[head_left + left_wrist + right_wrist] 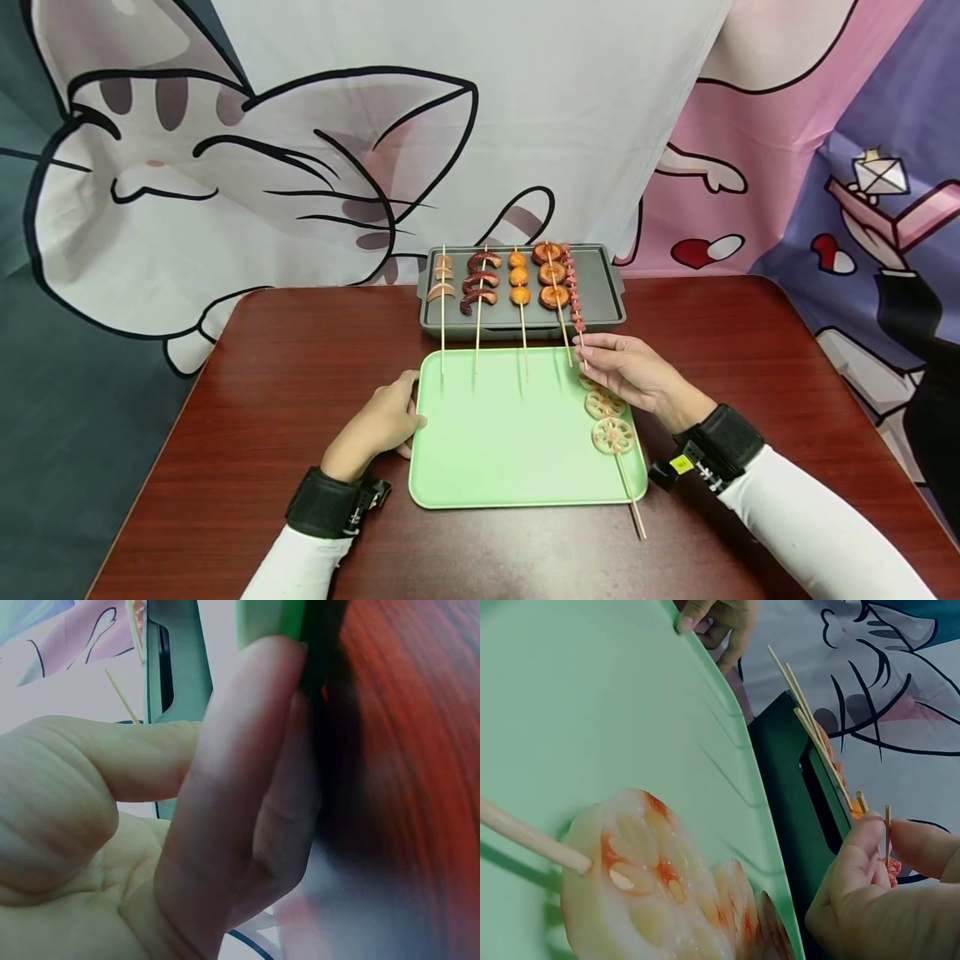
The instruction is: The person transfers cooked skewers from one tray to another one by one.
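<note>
On the left, my left hand [384,418] grips the left rim of a light green tray [502,442], and its fingertips meet the edge in the left wrist view. My right hand [628,367] pinches the stick of a skewer of small red pieces [573,287] between thumb and fingers. That skewer's food end lies over the right part of a dark grey grill pan [598,292]. Below the right hand, a lotus root skewer [612,436] lies along the tray's right side, its stick reaching past the front edge. The hand partly hides its top slice.
Across the pan lie a skewer of pale pieces [441,291], a skewer of dark curled sausages [481,282], a skewer of orange balls [519,277] and a mushroom skewer [553,273]. Their sticks overhang the tray. A cartoon cloth [570,100] hangs behind the brown table [300,358].
</note>
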Motion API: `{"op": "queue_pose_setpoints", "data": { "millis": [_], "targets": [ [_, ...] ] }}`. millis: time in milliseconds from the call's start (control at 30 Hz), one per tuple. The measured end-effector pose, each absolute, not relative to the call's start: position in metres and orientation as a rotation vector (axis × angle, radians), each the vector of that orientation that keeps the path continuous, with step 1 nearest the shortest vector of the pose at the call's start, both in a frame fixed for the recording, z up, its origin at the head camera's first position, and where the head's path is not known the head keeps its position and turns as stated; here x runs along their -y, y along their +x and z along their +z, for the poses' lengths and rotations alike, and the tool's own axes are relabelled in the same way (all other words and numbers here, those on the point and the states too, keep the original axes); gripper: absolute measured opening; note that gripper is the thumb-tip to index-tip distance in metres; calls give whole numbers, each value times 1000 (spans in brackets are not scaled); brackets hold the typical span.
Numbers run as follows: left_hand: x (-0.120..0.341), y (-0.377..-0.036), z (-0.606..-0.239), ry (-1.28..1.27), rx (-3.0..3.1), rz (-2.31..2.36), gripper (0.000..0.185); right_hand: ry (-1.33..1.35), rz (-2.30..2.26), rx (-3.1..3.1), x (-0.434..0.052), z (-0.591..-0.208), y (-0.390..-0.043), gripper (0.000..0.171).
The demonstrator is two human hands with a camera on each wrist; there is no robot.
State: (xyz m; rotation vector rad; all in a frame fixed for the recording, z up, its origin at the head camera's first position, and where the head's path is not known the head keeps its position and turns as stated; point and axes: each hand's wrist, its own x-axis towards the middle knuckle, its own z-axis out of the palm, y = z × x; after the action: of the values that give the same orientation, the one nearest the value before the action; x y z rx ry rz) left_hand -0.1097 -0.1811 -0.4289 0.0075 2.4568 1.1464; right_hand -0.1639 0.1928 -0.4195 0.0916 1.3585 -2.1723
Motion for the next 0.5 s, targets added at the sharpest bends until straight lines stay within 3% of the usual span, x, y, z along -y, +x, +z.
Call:
{"op": "queue_pose_setpoints", "data": {
  "millis": [500],
  "targets": [
    [182,-110,-429,7,-2448,1143,70,77,-2129,-1492,-195,-421,-165,16]
  ]
}}
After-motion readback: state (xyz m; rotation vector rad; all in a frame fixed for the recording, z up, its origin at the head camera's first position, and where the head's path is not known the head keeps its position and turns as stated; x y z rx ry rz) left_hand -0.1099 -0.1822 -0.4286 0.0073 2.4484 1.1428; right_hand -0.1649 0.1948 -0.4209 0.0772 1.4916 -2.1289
